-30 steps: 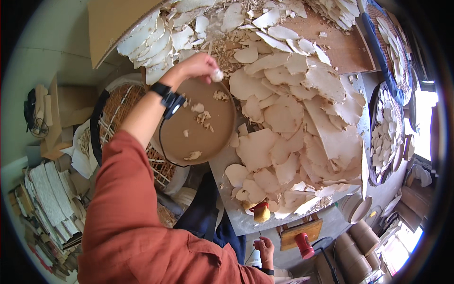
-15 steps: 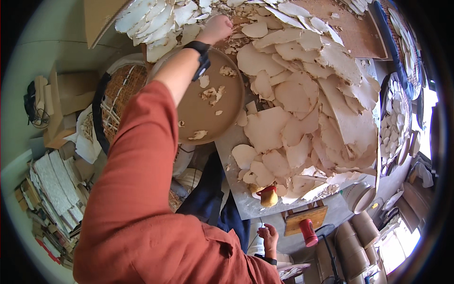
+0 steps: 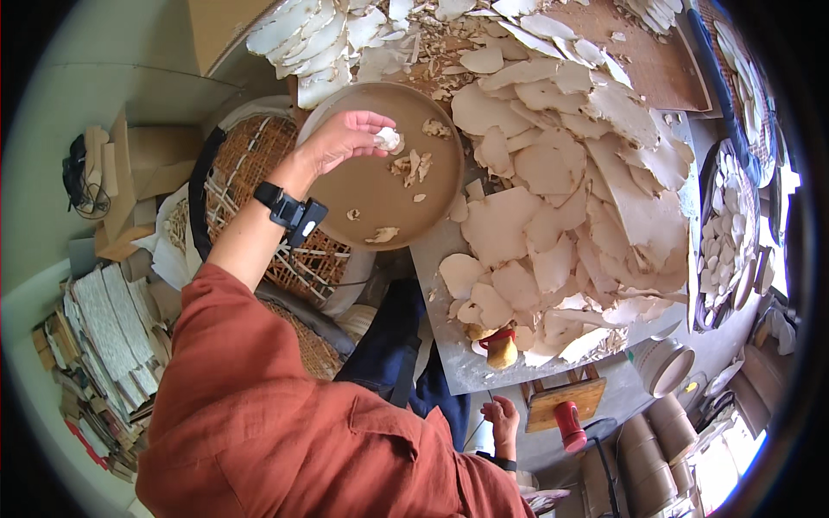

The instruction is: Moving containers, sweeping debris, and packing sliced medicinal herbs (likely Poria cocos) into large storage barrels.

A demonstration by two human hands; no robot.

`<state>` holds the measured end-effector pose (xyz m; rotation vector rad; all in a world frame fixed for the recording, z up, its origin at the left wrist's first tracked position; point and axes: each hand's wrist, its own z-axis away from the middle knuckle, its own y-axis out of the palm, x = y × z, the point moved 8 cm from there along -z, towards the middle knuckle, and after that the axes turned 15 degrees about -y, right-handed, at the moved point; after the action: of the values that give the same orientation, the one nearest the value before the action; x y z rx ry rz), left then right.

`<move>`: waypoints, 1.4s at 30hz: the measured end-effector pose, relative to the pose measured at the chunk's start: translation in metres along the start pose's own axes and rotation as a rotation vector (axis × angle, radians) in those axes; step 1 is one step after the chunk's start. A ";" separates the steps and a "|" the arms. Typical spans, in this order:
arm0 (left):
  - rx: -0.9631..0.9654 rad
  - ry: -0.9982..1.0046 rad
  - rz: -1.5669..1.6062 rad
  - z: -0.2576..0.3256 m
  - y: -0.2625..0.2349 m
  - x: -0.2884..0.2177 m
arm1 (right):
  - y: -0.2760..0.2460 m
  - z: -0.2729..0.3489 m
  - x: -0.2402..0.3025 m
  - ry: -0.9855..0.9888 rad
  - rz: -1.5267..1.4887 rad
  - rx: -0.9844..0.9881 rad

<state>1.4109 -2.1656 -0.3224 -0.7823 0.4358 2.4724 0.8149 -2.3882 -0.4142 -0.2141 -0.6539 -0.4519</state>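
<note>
My left hand (image 3: 344,141) is over the round brown tray (image 3: 345,192), thumb and fingers pinching a small whitish flake (image 3: 389,139). Several crumpled pale scraps (image 3: 413,167) lie in the tray beneath and beside it. To the tray's right, a large heap of thin cream slices with browned edges (image 3: 553,164) covers a grey board. My right hand (image 3: 503,421) hangs low, below the board's near edge, with its fingers loosely bent and apart and nothing visible in them.
Whiter slices (image 3: 302,39) and crumbs cover the brown board at the back. A woven basket (image 3: 250,160) sits left of the tray. A yellow object with a red band (image 3: 499,347) lies at the grey board's front edge, above a wooden stool (image 3: 566,402) and a red cup-like object (image 3: 570,426).
My left hand has come back from the far slices to above the tray, now with a whitish flake in its fingers. My right hand stays low, shifted slightly in view.
</note>
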 end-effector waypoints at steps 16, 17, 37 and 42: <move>-0.124 -0.052 -0.217 0.025 0.015 0.044 | -0.019 0.019 -0.038 -0.006 -0.017 -0.025; -0.154 -0.046 -0.196 0.027 0.014 0.044 | -0.018 0.018 -0.038 -0.008 -0.019 -0.025; 0.407 0.217 -0.657 0.145 0.312 0.133 | 0.087 0.037 0.185 -0.397 -0.041 0.189; 0.506 0.233 -0.659 0.154 0.329 0.129 | 0.072 0.046 0.193 -0.471 0.069 0.243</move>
<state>1.0695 -2.3207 -0.2324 -0.8280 0.7157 1.5788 0.9588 -2.3745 -0.2610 -0.1109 -1.1513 -0.2510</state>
